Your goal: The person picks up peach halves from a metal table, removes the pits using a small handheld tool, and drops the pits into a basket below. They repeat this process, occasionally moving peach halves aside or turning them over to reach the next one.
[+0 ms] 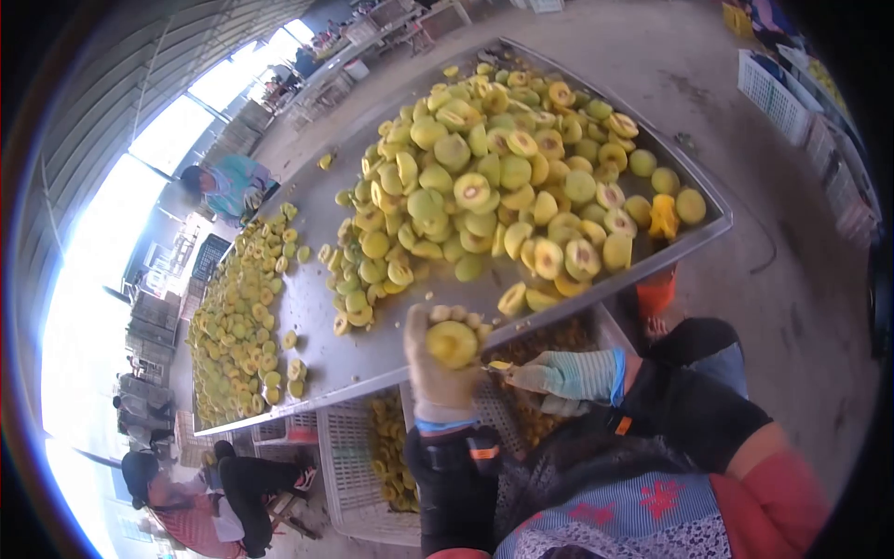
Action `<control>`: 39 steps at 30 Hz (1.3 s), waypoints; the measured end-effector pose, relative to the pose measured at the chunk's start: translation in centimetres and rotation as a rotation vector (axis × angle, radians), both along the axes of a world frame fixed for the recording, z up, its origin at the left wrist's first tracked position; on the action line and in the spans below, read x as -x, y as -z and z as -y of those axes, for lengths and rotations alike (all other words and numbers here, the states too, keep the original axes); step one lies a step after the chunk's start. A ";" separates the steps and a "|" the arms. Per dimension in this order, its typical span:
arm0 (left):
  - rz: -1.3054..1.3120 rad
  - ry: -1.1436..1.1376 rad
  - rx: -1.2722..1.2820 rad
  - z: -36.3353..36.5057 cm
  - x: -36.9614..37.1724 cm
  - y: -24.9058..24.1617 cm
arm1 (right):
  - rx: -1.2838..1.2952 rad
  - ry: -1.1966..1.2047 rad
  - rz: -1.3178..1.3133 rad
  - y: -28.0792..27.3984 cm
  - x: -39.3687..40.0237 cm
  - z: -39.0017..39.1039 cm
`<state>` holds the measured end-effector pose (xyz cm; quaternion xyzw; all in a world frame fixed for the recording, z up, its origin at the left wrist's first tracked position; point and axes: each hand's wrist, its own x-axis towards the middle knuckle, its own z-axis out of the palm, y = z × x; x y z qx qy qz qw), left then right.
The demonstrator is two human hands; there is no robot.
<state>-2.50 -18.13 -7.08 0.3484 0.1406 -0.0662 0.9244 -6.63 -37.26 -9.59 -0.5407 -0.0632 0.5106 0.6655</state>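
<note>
My left hand (pixel 436 384), in a pale work glove, is closed around a yellow-green peach half (pixel 453 345), cut face up, just over the table's near edge. My right hand (pixel 566 374), in a striped knit glove with a blue cuff, grips a small pitting tool (pixel 494 366) with a thin metal tip; most of it is hidden in the fist. Its tip points at the peach half from the right. A big heap of halved peaches (pixel 473 191), many with brown stone hollows showing, lies on the metal table (pixel 321 368) just beyond my hands.
White crates (pixel 349 484) holding fruit pieces stand below the table's near edge, close to my knees. A second fruit pile (pixel 242 326) covers the table's left end. One person (pixel 228 186) works across the table; another (pixel 200 503) sits at the left. More crates (pixel 773 98) stand at right.
</note>
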 end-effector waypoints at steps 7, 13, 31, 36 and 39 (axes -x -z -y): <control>-0.146 -0.363 -1.368 -14.0 4.1 -2.2 | 0.569 -0.044 0.828 1.8 0.9 0.1; 0.288 -0.030 -1.274 -7.2 -3.9 0.0 | 0.739 0.080 0.908 0.9 0.4 0.0; 0.304 0.275 -0.313 2.5 -6.9 3.6 | 0.457 0.751 1.026 1.8 -1.1 0.3; 0.539 0.274 -0.733 3.0 -2.8 3.9 | 0.268 0.883 0.900 3.0 -1.7 -1.6; 0.420 0.190 -0.620 3.0 -3.0 5.1 | 0.275 0.854 0.858 3.7 -2.0 -2.2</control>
